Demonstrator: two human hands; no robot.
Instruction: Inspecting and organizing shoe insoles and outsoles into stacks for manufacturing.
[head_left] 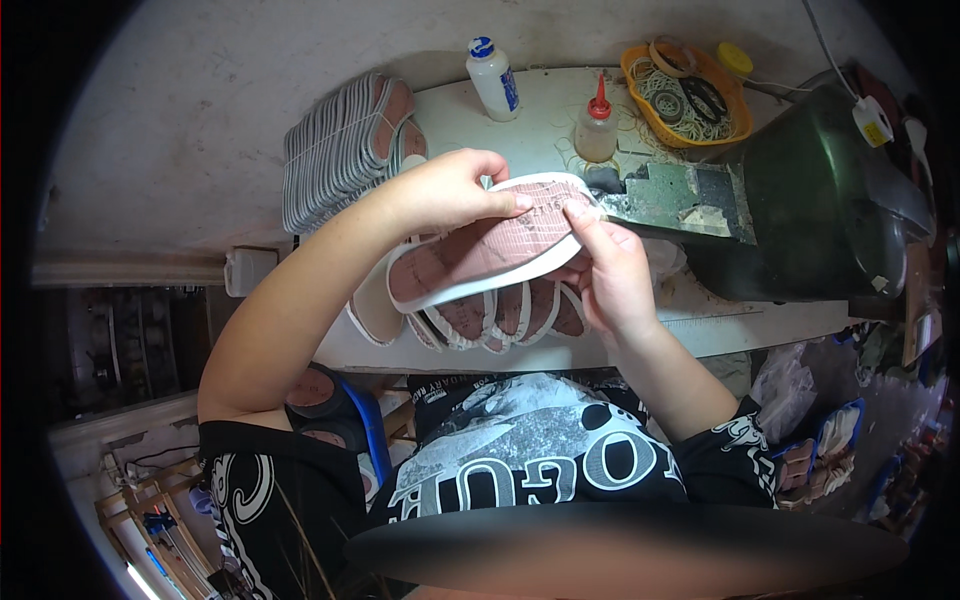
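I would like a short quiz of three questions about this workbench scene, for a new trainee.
1. True or false: both hands hold the same insole.
2. Which container holds rubber bands? A. the orange basket B. the white bottle C. the red-capped bottle
3. Fill in: the banded stack of insoles lies on the person's ____ side of the bench.

Key
1. True: the left hand pinches its upper edge, and the right hand has its grip near the toe end.
2. A
3. left
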